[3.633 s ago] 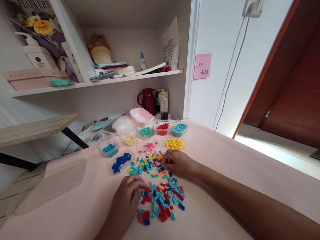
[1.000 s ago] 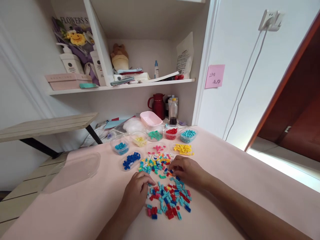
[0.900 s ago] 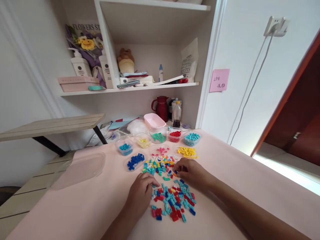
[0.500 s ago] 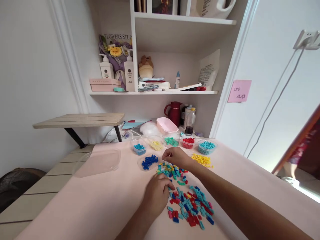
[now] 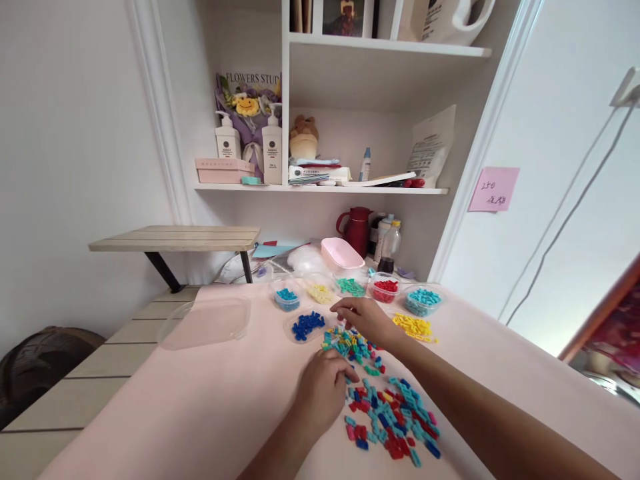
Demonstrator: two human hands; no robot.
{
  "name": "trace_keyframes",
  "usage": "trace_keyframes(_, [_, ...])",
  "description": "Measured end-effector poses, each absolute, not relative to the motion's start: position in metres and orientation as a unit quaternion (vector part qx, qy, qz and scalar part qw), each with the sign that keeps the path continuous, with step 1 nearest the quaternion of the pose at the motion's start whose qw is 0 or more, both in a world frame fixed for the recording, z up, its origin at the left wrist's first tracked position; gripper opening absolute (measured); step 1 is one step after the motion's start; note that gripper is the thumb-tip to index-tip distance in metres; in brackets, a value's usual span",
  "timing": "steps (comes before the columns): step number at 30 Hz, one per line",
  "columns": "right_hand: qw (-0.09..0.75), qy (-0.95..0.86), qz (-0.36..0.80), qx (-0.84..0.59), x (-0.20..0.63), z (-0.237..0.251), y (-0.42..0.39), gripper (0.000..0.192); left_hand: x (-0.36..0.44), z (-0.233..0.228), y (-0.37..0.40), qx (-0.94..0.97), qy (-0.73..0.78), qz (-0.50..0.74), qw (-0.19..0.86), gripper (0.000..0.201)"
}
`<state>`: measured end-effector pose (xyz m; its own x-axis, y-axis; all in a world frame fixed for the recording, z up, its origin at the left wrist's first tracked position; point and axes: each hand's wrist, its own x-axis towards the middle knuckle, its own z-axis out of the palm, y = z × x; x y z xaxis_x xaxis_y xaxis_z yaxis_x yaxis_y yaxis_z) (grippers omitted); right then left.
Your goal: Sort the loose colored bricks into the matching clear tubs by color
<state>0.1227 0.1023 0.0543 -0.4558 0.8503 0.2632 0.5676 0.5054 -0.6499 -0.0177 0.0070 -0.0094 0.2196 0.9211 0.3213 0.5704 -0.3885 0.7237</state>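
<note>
My right hand (image 5: 367, 320) hovers over the far edge of a mixed pile of small plastic building bricks (image 5: 353, 343). Its fingers are bent and slightly apart, and I make out nothing between them. Dark blue bricks (image 5: 307, 325) lie in a shallow clear tray just left of its fingertips. My left hand (image 5: 325, 390) rests palm down on the pink tabletop (image 5: 225, 400), between the far pile and a nearer spread of red, blue and turquoise bricks (image 5: 395, 417). Its forefinger and thumb look loosely apart beside the bricks; the other fingertips are hidden.
Behind the piles stand clear tubs of blue (image 5: 287, 299), pale yellow (image 5: 320, 293), green (image 5: 351, 287), red (image 5: 385, 288) and turquoise bricks (image 5: 423, 300). Yellow bricks (image 5: 414, 327) lie right. A clear lid (image 5: 207, 323) is at left; a pink basin (image 5: 343, 253) and red jug (image 5: 357, 230) stand behind.
My right hand's fingers have loosened from a pinch near the dark blue tray. My left hand has hardly moved among the bricks. The whole view has shifted a little.
</note>
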Motion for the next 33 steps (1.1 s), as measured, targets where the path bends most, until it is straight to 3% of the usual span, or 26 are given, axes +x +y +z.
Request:
trace_keyframes(6, [0.287, -0.770, 0.323, -0.469, 0.202, 0.055, 0.075, 0.020, -0.018, -0.011, 0.011, 0.748, 0.493, 0.376, 0.235, 0.038])
trace_keyframes(12, [0.234, -0.780, 0.295, -0.499, 0.263, 0.038, 0.054, 0.021, -0.018, -0.008, 0.009, 0.752, 0.491, 0.369, 0.238, 0.038])
trace_keyframes(26, [0.217, -0.831, 0.200, -0.472, 0.244, 0.005, 0.040, 0.025, -0.019, -0.009, 0.012, 0.757, 0.487, 0.365, 0.238, 0.041])
trace_keyframes(33, [0.203, -0.806, 0.202, -0.518, 0.240, 0.012, 0.035, 0.016, -0.018, -0.010, 0.012, 0.759, 0.481, 0.373, 0.232, 0.039])
